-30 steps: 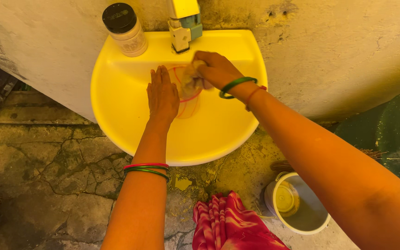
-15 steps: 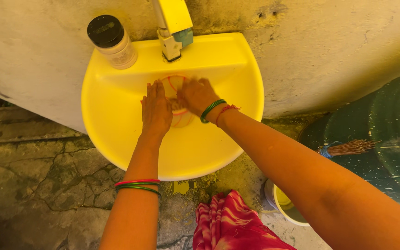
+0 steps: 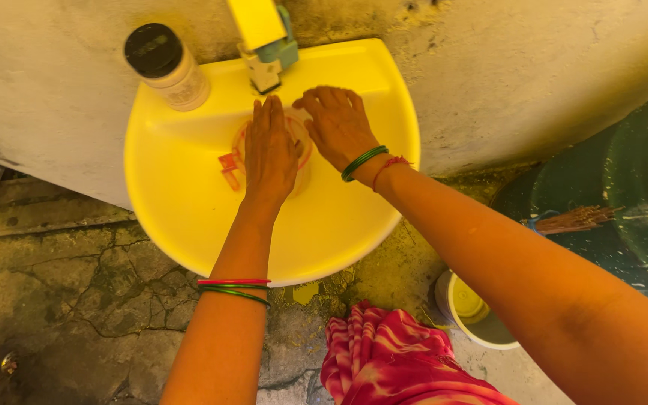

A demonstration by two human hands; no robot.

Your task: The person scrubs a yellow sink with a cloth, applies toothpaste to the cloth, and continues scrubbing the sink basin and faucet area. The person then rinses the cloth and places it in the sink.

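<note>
Since the earlier frame my left hand (image 3: 270,154) has slid onto the round red-rimmed container (image 3: 301,147) in the yellow basin (image 3: 181,195), and my right hand (image 3: 339,124) has shifted to its far right edge. Both lie flat, fingers apart, gripping nothing I can see. Pressed unevenly on the wet slope, the container could skid; the jar (image 3: 165,66) on the far-left rim could get knocked.

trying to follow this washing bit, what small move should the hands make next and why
Probably slide the left hand aside. It lies flat over the clear red-rimmed round container in the yellow wash basin, covering most of it, while the right hand rests at its far edge below the tap.
</note>
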